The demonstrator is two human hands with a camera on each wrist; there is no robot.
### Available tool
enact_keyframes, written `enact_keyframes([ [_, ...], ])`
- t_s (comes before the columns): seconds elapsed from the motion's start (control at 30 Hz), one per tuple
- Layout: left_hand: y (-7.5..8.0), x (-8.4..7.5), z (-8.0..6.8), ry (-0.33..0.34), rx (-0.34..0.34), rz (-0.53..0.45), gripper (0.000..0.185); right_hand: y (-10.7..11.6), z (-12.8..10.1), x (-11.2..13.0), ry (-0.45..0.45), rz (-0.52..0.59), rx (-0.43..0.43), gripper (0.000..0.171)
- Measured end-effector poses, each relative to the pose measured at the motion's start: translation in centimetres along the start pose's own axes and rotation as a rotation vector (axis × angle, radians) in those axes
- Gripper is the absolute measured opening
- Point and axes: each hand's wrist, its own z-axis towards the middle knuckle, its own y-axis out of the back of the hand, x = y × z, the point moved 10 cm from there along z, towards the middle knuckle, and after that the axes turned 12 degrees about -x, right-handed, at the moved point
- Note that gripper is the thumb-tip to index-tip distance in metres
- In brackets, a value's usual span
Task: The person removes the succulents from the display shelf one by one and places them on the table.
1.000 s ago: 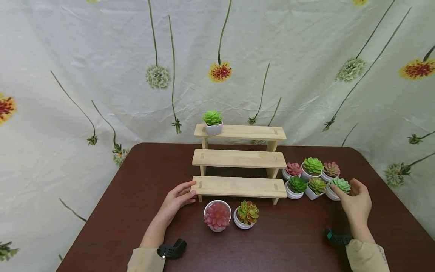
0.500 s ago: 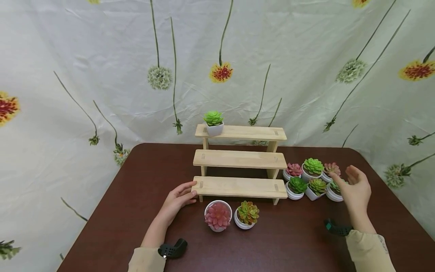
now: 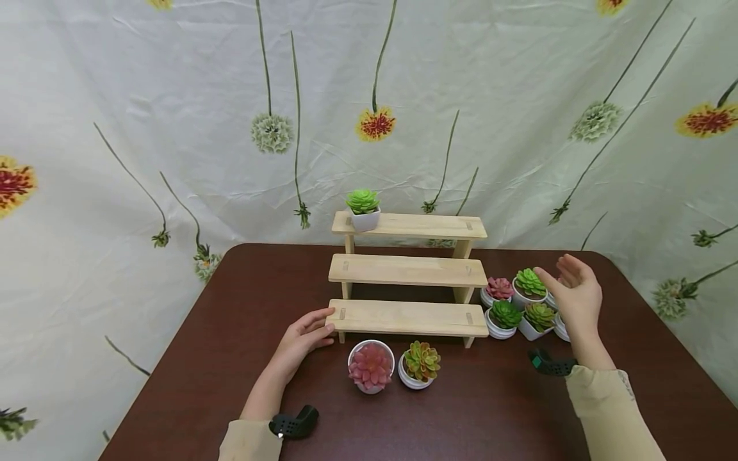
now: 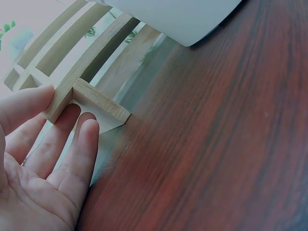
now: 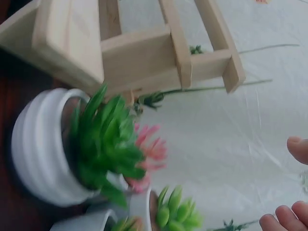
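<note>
A three-step wooden stand (image 3: 408, 269) sits at the back of the brown table (image 3: 230, 358). A green succulent in a white pot (image 3: 362, 208) is on its top step. My left hand (image 3: 305, 333) rests flat on the table, its straight fingers (image 4: 62, 134) touching the left end of the lowest step (image 4: 96, 98). My right hand (image 3: 571, 291) hovers open and empty above a cluster of potted succulents (image 3: 519, 304) to the right of the stand. The right wrist view shows a dark green succulent in a ribbed white pot (image 5: 57, 144) beside the stand (image 5: 139, 53).
A pink succulent (image 3: 371, 366) and an orange-green succulent (image 3: 421, 363) stand in white pots before the lowest step. A flower-printed cloth (image 3: 173, 128) hangs behind the table. The two lower steps carry nothing.
My right hand has lifted off the pale green succulent at the cluster's right end and moved up and left, open. The left hand has stayed put.
</note>
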Motion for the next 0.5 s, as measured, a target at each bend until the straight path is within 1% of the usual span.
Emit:
enact_keyframes([
  [0.07,0.0,0.0,0.0,-0.002,0.000,0.000,0.043,-0.8,0.2,0.2,0.011,-0.006,0.020,0.073],
  [0.1,0.0,0.0,0.0,-0.003,0.001,0.001,0.043,-1.2,0.5,-0.1,0.009,0.011,0.032,0.074],
  [0.2,0.0,0.0,0.0,-0.005,0.002,0.003,0.043,-2.8,1.7,-1.4,0.029,-0.003,0.052,0.077],
  [0.27,0.0,0.0,0.0,-0.005,0.001,0.002,0.043,-3.9,2.7,-2.7,0.045,-0.031,0.053,0.078],
  [0.33,0.0,0.0,0.0,-0.004,0.001,0.002,0.043,-4.9,3.3,-3.5,0.061,-0.063,0.051,0.081],
  [0.5,0.0,0.0,0.0,-0.006,-0.001,0.003,0.042,-7.0,3.6,-3.4,0.093,-0.047,0.079,0.087],
])
